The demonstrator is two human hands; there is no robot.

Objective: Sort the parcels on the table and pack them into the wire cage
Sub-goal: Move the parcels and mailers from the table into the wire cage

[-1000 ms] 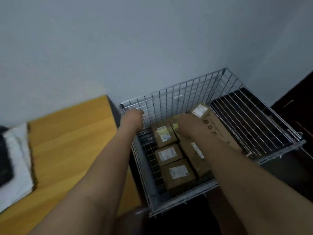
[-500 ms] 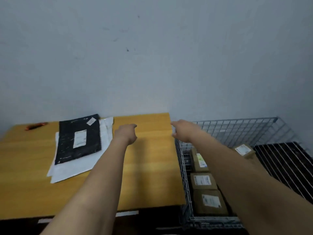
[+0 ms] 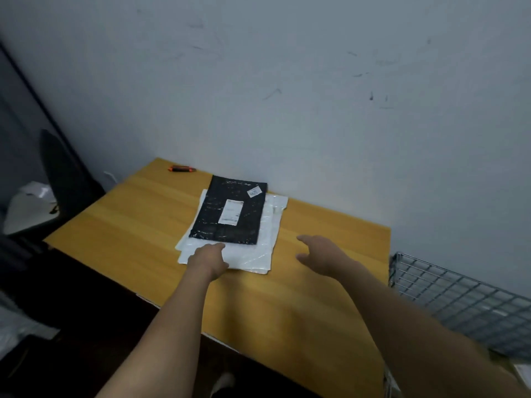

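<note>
Well beyond the left hand (image 3: 208,258) an orange pen (image 3: 181,168) lies by the wall; that hand rests on the white mailers (image 3: 253,254), fingers loosely stretched, gripping nothing; the black parcel (image 3: 230,211) lies on them just ahead of its fingertips; the right hand (image 3: 321,254) hangs open over the table (image 3: 129,225) beside the stack; the wire cage (image 3: 459,300) stands to its right.

Orange-black pen (image 3: 181,168) just beside the scuffed grey wall (image 3: 287,81).
</note>
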